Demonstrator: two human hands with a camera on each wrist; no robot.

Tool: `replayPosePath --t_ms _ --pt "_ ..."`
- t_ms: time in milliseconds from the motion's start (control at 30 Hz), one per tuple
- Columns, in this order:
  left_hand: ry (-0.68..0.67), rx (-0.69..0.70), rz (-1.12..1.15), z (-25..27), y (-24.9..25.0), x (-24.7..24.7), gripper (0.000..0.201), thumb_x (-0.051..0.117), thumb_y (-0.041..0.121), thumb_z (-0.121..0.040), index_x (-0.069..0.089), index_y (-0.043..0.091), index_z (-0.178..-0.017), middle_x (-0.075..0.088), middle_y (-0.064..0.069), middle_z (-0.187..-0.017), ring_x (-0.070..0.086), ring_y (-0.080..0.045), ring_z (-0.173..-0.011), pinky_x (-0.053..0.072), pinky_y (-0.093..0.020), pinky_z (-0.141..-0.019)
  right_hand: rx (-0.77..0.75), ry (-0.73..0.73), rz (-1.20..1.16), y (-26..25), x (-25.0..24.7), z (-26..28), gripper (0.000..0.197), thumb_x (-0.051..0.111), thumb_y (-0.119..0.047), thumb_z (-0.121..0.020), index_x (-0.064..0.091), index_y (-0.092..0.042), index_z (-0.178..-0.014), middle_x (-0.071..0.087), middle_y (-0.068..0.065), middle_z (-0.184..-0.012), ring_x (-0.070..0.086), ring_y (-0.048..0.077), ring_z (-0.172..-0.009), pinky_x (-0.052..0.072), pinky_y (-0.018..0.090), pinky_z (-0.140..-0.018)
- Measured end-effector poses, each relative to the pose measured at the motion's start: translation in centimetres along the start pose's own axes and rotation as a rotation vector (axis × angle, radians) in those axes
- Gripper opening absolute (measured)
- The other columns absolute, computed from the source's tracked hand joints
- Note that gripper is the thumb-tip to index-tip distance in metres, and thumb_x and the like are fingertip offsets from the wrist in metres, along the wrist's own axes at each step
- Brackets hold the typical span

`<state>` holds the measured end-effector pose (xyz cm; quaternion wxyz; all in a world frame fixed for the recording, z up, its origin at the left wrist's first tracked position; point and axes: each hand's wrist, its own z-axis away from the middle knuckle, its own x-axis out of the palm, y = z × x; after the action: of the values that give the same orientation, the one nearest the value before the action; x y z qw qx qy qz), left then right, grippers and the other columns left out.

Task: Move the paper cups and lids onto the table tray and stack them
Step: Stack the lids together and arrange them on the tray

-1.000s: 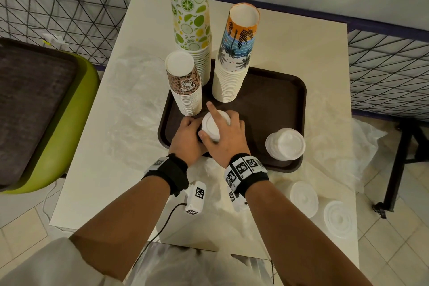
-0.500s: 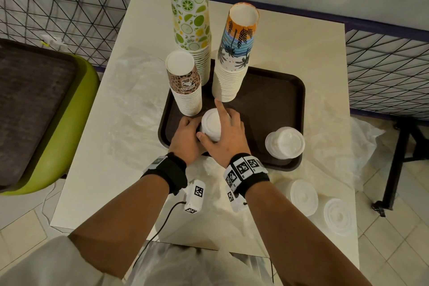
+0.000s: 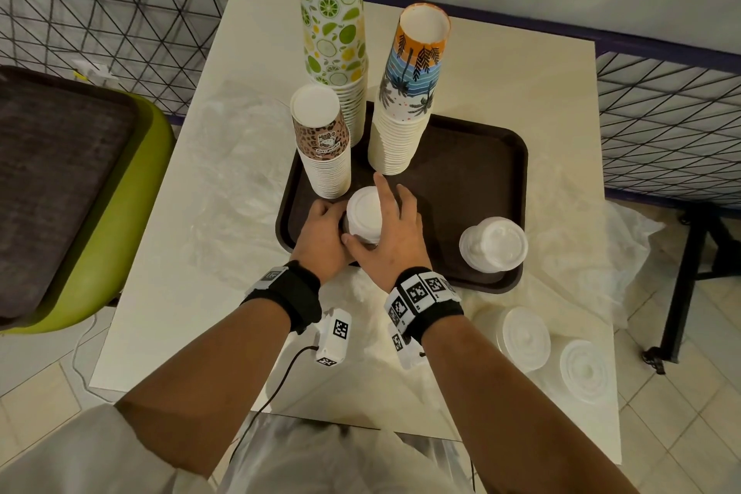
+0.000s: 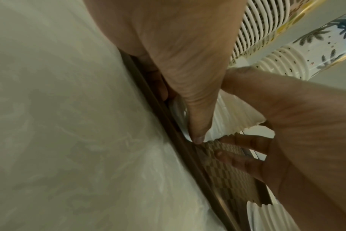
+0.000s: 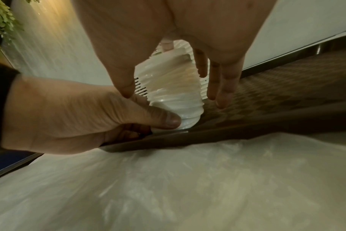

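Fingers (image 3: 384, 194) of R hand (image 3: 387, 249) now spread off lid stack (image 3: 367, 213) between them, L hand (image 3: 320, 239) pinches base; stack's prob down on tray (image 3: 473, 172).

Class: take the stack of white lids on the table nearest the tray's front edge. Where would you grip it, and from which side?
Probably low on the side wall of the nearer lid stack, thumb opposite fingers, coming down from its left. It seems to stand upright and round, so a low wrap keeps the lids together; the second lid stack crowds its right.
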<state>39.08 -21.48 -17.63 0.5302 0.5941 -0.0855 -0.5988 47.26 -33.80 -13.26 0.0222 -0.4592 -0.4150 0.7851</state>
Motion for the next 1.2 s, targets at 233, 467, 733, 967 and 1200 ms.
replayPosePath --t_ms 233,467,733,967,1200 --pt "0.013 0.025 -0.027 0.00 -0.44 -0.12 0.072 0.083 0.024 -0.080 0.055 0.013 -0.145 0.057 -0.015 -0.127 0.056 -0.030 -0.117 0.047 -0.039 -0.107 -0.055 -0.004 -0.017 0.01 0.06 0.27 0.083 0.068 -0.051 -0.087 0.015 -0.055 -0.151 0.014 0.000 -0.163 0.029 0.034 -0.142 0.038 0.048 -0.113" --pt "0.029 0.037 -0.005 -0.06 -0.48 -0.25 0.078 0.088 0.025 -0.076 0.055 0.016 -0.146 0.054 -0.013 -0.122 0.054 -0.023 -0.108 0.043 -0.031 -0.102 -0.048 0.008 -0.099 0.10 0.23 0.51 0.084 0.070 -0.044 -0.087 0.015 -0.058 -0.149 0.007 -0.006 -0.165 0.025 0.028 -0.148 0.040 0.049 -0.113" --pt "0.029 0.055 0.010 -0.06 -0.61 -0.24 0.078 0.087 0.032 -0.078 0.053 0.018 -0.147 0.052 -0.011 -0.126 0.051 -0.017 -0.108 0.042 -0.030 -0.105 -0.013 0.053 -0.229 -0.19 0.20 0.67 0.102 0.075 -0.055 -0.078 0.006 -0.049 -0.153 0.012 -0.003 -0.164 0.020 0.022 -0.150 0.034 0.047 -0.117" --pt "0.050 0.041 -0.007 0.13 -0.25 -0.35 0.075 0.090 0.026 -0.074 0.059 0.015 -0.141 0.046 0.000 -0.116 0.050 -0.014 -0.099 0.043 -0.028 -0.098 0.141 0.048 -0.251 -0.16 0.01 0.40 0.097 0.066 -0.060 -0.085 0.014 -0.025 -0.159 0.026 -0.002 -0.163 0.032 0.021 -0.146 0.036 0.039 -0.117" --pt "0.053 0.054 -0.041 0.23 -0.27 -0.51 0.074 0.089 0.025 -0.075 0.059 0.014 -0.142 0.045 -0.002 -0.115 0.050 -0.016 -0.098 0.040 -0.026 -0.097 0.114 0.040 -0.220 -0.10 0.21 0.29 0.090 0.066 -0.055 -0.088 0.018 -0.024 -0.158 0.026 -0.003 -0.163 0.033 0.020 -0.146 0.036 0.037 -0.116"
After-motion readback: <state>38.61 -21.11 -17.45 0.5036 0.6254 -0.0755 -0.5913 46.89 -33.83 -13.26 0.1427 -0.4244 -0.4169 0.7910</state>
